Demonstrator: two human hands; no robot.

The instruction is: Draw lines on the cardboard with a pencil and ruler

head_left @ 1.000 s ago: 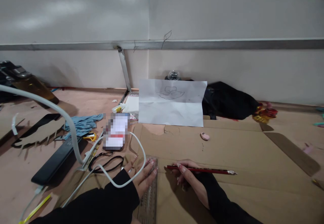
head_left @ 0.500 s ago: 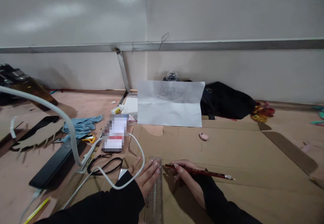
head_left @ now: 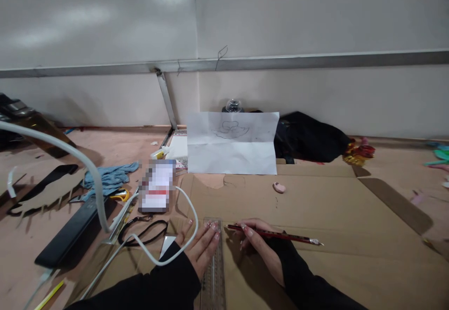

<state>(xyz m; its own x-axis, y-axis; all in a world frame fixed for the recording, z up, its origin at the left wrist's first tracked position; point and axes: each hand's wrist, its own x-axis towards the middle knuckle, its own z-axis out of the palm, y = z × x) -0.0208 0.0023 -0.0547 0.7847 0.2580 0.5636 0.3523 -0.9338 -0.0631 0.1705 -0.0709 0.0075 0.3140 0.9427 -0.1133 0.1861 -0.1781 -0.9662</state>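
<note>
A clear ruler [head_left: 213,279] lies lengthwise on the brown cardboard [head_left: 315,212]. Across its far part my left hand [head_left: 199,247] rests flat with fingers stretched out. My right hand [head_left: 259,244] pinches a dark red pencil [head_left: 280,235] just right of the ruler; the pencil's tip points left toward the ruler's edge, and whether it touches the cardboard I cannot tell. Beyond the hands a pink eraser [head_left: 279,187] sits on the cardboard, near faint pencil lines. A creased white paper [head_left: 232,148] with a line drawing stands propped up at the back.
Left of my hands are a phone [head_left: 157,186], a white cable [head_left: 191,202] looping over my left wrist, a black power bank [head_left: 68,235], a yellow cutter [head_left: 119,195] and a blue glove [head_left: 112,176]. A black bag [head_left: 310,134] lies behind, against the wall.
The view has shifted slightly, so objects at the back sit a little further left. Both hands, the ruler and the pencil hold nearly the same places.
</note>
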